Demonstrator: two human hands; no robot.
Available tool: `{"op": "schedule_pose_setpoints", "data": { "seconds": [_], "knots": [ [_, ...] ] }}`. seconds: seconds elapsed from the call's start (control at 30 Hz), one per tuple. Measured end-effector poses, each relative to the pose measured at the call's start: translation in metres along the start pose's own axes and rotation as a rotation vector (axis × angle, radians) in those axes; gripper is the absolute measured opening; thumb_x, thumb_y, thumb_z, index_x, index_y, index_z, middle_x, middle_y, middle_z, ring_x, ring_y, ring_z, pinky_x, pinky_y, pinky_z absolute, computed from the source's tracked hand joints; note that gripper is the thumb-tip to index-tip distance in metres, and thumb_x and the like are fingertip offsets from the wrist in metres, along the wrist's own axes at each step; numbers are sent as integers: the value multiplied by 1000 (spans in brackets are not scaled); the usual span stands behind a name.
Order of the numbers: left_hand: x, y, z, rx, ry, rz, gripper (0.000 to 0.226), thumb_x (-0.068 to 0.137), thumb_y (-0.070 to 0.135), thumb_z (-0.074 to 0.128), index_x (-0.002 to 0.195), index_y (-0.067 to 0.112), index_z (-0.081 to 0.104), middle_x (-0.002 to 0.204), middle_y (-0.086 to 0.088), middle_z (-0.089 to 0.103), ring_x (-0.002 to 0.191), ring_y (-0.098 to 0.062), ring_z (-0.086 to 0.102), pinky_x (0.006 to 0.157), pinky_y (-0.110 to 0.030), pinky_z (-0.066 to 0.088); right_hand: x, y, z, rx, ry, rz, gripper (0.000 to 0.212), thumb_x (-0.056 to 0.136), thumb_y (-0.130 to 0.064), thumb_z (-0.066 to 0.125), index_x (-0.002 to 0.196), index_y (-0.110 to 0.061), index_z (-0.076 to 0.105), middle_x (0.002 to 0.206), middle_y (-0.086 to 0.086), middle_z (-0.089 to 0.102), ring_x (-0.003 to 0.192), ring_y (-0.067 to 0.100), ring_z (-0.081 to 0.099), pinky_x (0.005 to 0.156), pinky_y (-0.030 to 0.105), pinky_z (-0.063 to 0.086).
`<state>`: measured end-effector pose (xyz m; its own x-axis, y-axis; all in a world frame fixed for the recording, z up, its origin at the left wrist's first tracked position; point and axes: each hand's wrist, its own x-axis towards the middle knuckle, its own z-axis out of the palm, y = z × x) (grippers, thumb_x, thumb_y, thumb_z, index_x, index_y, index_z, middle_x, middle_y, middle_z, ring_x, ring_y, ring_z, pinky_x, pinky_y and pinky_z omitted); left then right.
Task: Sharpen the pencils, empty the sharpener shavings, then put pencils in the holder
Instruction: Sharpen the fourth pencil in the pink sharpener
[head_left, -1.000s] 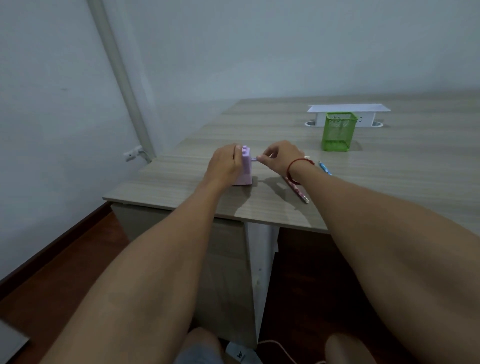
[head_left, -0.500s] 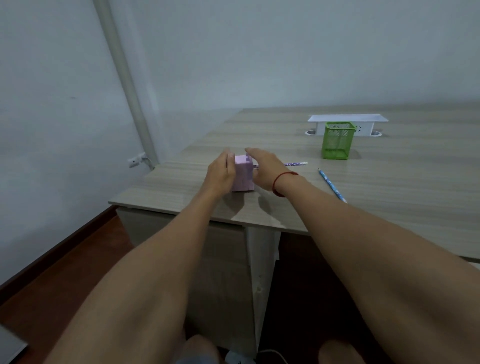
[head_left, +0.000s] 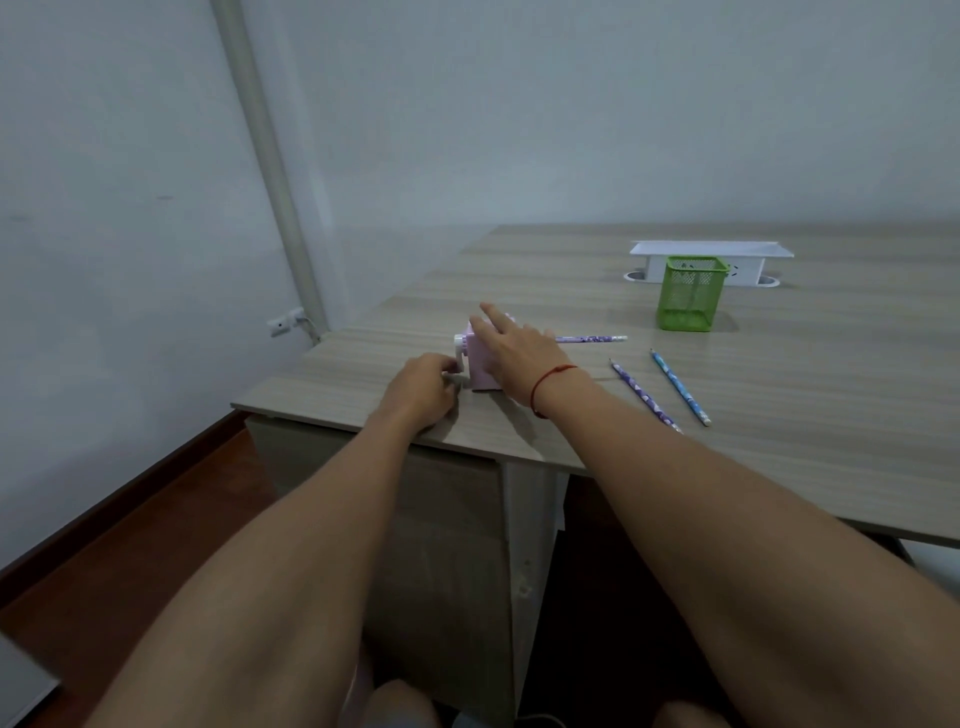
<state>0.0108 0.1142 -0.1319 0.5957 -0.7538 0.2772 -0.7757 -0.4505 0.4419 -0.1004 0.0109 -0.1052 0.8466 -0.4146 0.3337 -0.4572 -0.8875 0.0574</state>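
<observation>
On the desk, our pink sharpener stood upright; right hand now lay spread over it, left hand pinched its white crank.

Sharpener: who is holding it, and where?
The right hand lies flat over the sharpener's top. The left hand pinches its white crank on the side. No hand holds a pencil.
</observation>
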Motion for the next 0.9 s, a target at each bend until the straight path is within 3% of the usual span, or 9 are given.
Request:
{"op": "schedule_pose_setpoints", "data": {
  "seconds": [0.1,0.17,0.3,0.4,0.7,0.9],
  "knots": [
    [3,1,1,61,66,25,22,85,14,52,96,12,71,100,-14,71,96,-32,63,80,-38,52,4,-7,-3,0,24,-16,50,94,-14,46,141,-13,30,143,7,39,115,37,55,89,50,48],
    [5,1,3,76,83,26,20,86,15,52,93,11,71,97,-14,71,93,-32,63,78,-39,53,7,-10,-4,36,27,-11,50,91,-15,48,139,-12,33,132,9,48,113,36,56,87,50,49],
    [8,1,5,107,109,25,20,89,16,51,95,12,70,99,-13,70,92,-32,63,75,-37,51,12,-10,3,44,68,17,35,95,-13,44,129,-8,42,130,10,48,103,38,61,85,51,51],
    [11,2,6,174,78,27,22,90,17,47,89,9,68,96,-16,68,89,-35,61,69,-35,46,9,-12,8,52,71,30,39,91,-15,54,128,-9,43,133,8,48,104,37,60,88,49,49],
    [28,-11,-4,227,-129,129,26,92,17,44,97,7,67,102,-20,68,91,-36,63,79,-40,51,4,-14,8,82,96,55,44,93,-17,54,135,-12,40,141,5,44,106,36,61,100,54,40],
    [29,-18,-2,263,-125,192,25,93,21,44,102,10,64,104,-19,67,94,-36,62,84,-44,51,12,-14,6,84,72,54,43,90,-18,58,130,-11,44,137,6,48,106,35,61,98,54,43]
  ]
}}
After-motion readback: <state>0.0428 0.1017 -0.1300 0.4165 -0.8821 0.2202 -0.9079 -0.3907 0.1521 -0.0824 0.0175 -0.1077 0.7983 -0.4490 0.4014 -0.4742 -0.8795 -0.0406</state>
